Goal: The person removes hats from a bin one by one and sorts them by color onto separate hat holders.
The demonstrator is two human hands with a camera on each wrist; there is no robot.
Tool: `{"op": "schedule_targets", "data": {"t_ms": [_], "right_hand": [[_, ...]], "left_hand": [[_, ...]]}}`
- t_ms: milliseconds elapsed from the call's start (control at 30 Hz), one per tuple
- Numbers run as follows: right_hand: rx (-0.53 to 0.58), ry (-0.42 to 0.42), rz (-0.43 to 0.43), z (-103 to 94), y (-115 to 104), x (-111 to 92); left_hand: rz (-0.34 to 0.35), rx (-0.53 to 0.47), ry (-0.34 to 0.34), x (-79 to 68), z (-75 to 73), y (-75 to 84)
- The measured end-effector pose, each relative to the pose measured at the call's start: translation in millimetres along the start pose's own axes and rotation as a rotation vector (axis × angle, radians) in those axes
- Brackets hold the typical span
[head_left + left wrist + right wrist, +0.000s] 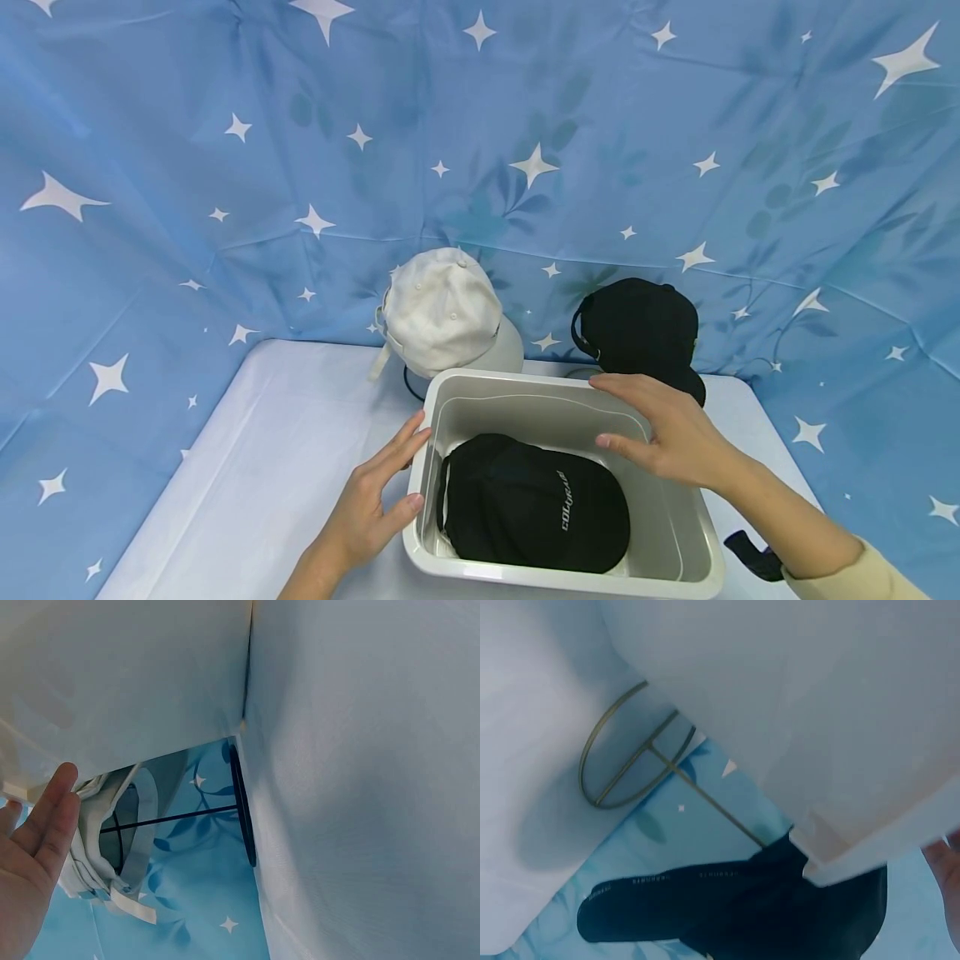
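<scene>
A light grey plastic bin [562, 583] stands at the front of the table. Inside it lies a black cap [525, 508] with white lettering, its brim toward the right. My left hand [367, 492] is at the bin's left side, fingers straight and fingertips right at the rim; the left wrist view shows this hand [37, 855] beside the outer wall. Over the back right corner reaches my right hand [667, 429], fingers extended along the far rim and thumb over the inside. Only a bit of the right hand [945, 877] enters the right wrist view, close to the rim.
Behind the bin, a white cap [442, 312] and another black cap [637, 325] sit on wire stands with round bases [592, 765]. A black curved object [753, 557] shows by the right forearm. A blue star-patterned cloth [480, 125] hangs behind the white-covered table [300, 417].
</scene>
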State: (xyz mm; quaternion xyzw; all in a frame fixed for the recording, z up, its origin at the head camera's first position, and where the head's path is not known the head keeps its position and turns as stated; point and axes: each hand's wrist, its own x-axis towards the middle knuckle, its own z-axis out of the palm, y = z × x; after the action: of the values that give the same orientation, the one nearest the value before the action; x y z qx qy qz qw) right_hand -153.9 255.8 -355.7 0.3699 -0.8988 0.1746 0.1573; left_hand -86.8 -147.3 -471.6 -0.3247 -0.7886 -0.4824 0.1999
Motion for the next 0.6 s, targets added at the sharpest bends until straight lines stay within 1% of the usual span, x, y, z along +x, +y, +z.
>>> {"op": "schedule_targets", "data": {"t_ms": [133, 300, 400, 600], "right_hand": [[0.002, -0.037, -0.018, 6.4, -4.5, -0.5], [0.015, -0.067, -0.019, 12.4, -8.5, -1.2], [0.027, -0.073, -0.025, 15.1, -9.9, -1.8], [0.062, -0.067, -0.086, 24.6, -11.9, 0.0]], "left_hand": [[-0.003, -0.001, -0.001, 0.3, -0.1, 0.5], [-0.006, -0.005, 0.002, 0.5, 0.0, 0.7], [-0.003, -0.011, 0.002, 1.0, 0.8, 0.4], [-0.004, -0.006, 0.004, 0.4, 1.1, -0.6]]}}
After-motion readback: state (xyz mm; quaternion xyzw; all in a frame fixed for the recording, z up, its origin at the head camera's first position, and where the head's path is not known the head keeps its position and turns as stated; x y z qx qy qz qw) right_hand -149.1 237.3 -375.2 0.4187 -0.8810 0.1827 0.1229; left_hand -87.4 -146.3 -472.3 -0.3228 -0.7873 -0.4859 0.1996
